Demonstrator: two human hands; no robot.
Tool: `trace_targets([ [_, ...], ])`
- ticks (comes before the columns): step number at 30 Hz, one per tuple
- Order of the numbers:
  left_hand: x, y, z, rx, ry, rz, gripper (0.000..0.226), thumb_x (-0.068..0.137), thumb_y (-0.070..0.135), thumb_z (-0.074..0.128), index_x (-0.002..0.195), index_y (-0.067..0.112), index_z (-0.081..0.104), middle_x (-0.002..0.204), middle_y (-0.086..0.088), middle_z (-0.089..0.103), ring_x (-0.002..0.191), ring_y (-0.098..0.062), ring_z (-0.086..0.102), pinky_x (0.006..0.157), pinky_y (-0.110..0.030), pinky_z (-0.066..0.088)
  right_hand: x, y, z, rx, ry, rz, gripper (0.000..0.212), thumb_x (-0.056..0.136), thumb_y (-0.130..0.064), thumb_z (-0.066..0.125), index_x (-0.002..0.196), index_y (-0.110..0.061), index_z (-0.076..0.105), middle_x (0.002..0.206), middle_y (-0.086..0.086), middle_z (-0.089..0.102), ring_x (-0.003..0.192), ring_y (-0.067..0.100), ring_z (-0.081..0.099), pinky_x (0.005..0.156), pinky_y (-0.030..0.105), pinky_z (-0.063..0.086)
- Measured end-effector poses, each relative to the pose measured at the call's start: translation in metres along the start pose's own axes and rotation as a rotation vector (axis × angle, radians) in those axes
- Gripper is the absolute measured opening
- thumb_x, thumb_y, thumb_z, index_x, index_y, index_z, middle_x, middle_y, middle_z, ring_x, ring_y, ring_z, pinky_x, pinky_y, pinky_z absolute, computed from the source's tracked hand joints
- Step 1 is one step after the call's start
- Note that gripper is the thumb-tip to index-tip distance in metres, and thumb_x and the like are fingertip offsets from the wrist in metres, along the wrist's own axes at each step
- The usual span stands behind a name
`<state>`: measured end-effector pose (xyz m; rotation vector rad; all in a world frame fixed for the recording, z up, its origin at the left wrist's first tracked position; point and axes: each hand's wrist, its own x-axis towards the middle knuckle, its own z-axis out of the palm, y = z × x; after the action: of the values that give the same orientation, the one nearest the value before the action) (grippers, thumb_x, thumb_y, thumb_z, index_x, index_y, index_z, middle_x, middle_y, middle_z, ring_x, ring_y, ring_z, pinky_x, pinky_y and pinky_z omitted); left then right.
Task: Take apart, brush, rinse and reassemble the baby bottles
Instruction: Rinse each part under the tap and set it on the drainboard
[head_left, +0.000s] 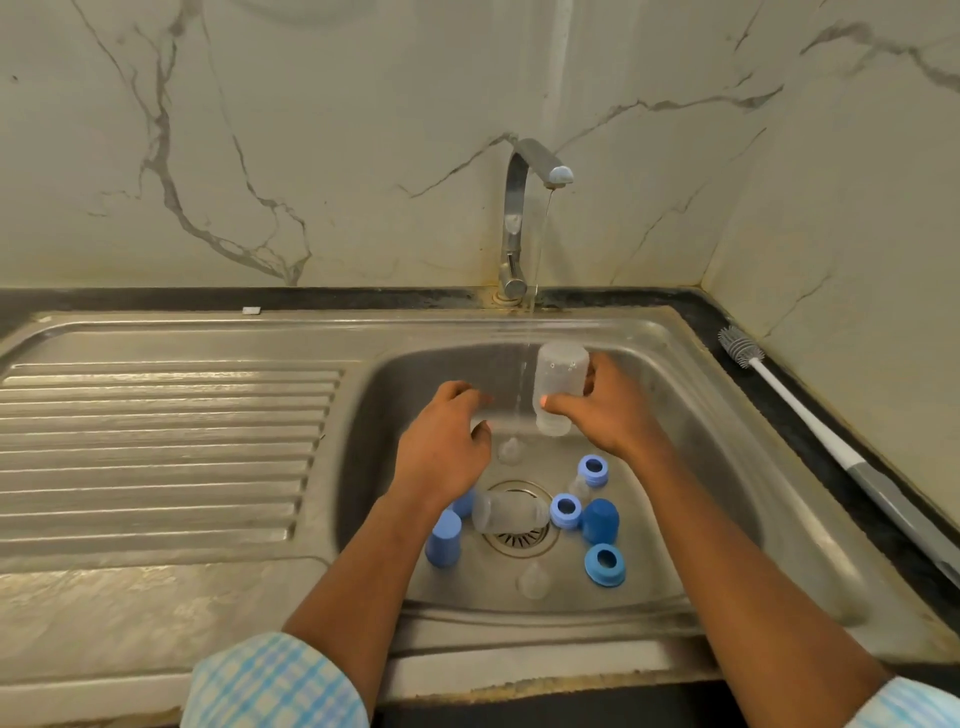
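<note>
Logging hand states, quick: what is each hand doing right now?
Left hand: open, fingers loosely curled, holding nothing.
Right hand: grips the clear baby bottle beside the water stream.

Dull brushed stainless-steel sink (691, 364); glossy veined marble wall (363, 130); frosted clear plastic bottle (558, 384); matt blue plastic caps (600, 521).

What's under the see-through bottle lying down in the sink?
The lying bottle rests across the round drain grate. The grate's near slots and far rim show; its middle is covered by the bottle.
</note>
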<state>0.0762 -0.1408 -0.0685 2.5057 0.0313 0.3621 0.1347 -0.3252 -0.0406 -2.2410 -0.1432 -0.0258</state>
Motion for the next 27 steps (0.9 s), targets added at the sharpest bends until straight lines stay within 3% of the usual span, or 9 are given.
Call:
trace_targets([
  [4,0.008,-0.001,0.007,0.035,-0.014,-0.017,0.034,0.100,0.028,0.054,0.133,0.026,0.057,0.141,0.008,0.049,0.111,-0.016,0.060,0.085,-0.029,0.049,0.001,-0.035,-0.031,0.073,0.210,-0.080,0.063,0.074,-0.033,0.083,0.126,-0.018,0.052,0.115,-0.004,0.063,0.103,0.017,0.062,0.088,0.035,0.050],
  [9,0.012,-0.004,0.011,0.059,-0.017,-0.033,0.033,0.100,0.031,0.052,0.132,0.027,0.058,0.139,0.009,0.051,0.104,-0.015,0.062,0.080,-0.027,0.046,-0.013,-0.060,-0.060,0.362,0.550,-0.381,0.068,0.075,-0.028,0.084,0.132,-0.024,0.048,0.117,-0.008,0.064,0.101,0.006,0.064,0.084,0.019,0.053],
  [10,0.013,-0.004,0.011,0.063,-0.018,-0.028,0.033,0.101,0.031,0.051,0.132,0.027,0.058,0.139,0.008,0.051,0.103,-0.016,0.062,0.079,-0.027,0.044,-0.008,-0.044,-0.050,0.242,0.478,-0.317,0.059,0.075,-0.029,0.084,0.126,-0.024,0.054,0.111,-0.007,0.066,0.098,0.008,0.066,0.083,0.022,0.054],
  [12,0.011,-0.002,0.009,0.076,-0.024,-0.034,0.035,0.101,0.030,0.050,0.134,0.026,0.057,0.139,0.006,0.051,0.105,-0.018,0.062,0.079,-0.027,0.043,-0.005,-0.004,-0.018,-0.132,0.087,-0.016,0.048,0.071,-0.033,0.085,0.112,-0.015,0.065,0.100,-0.001,0.071,0.092,0.018,0.069,0.083,0.034,0.056],
  [13,0.010,-0.002,0.008,0.078,-0.028,-0.039,0.035,0.101,0.030,0.050,0.135,0.025,0.056,0.140,0.005,0.051,0.106,-0.019,0.062,0.079,-0.028,0.043,-0.008,0.009,-0.007,-0.233,-0.014,0.088,0.050,0.070,-0.036,0.085,0.111,-0.015,0.066,0.098,0.002,0.071,0.091,0.021,0.068,0.083,0.037,0.055],
  [20,0.010,0.001,0.008,0.094,-0.025,-0.053,0.031,0.101,0.029,0.050,0.130,0.025,0.060,0.134,0.005,0.054,0.107,-0.019,0.061,0.078,-0.028,0.042,-0.004,-0.045,-0.037,0.117,0.405,-0.206,0.062,0.075,-0.041,0.081,0.128,-0.022,0.053,0.112,-0.008,0.063,0.098,0.012,0.059,0.085,0.029,0.049],
  [21,0.010,0.001,0.008,0.094,-0.015,-0.055,0.031,0.101,0.029,0.050,0.129,0.025,0.060,0.134,0.005,0.055,0.106,-0.019,0.061,0.078,-0.027,0.042,-0.003,-0.042,-0.034,0.042,0.373,-0.157,0.060,0.077,-0.041,0.079,0.127,-0.020,0.054,0.112,-0.005,0.064,0.095,0.013,0.060,0.084,0.029,0.050],
  [24,0.009,0.003,0.006,0.089,-0.007,-0.063,0.029,0.101,0.029,0.050,0.128,0.026,0.061,0.131,0.004,0.056,0.104,-0.019,0.061,0.078,-0.027,0.044,-0.007,-0.001,-0.003,-0.333,-0.038,0.184,0.051,0.077,-0.043,0.079,0.114,-0.013,0.062,0.103,0.005,0.069,0.081,0.017,0.062,0.075,0.032,0.051],
  [27,0.009,0.002,0.005,0.106,0.006,-0.069,0.028,0.101,0.029,0.050,0.126,0.025,0.062,0.130,0.003,0.057,0.101,-0.020,0.062,0.079,-0.030,0.049,-0.003,-0.014,-0.007,-0.119,0.179,0.051,0.057,0.074,-0.045,0.080,0.120,-0.019,0.062,0.112,0.001,0.068,0.097,0.019,0.063,0.086,0.036,0.052],
])
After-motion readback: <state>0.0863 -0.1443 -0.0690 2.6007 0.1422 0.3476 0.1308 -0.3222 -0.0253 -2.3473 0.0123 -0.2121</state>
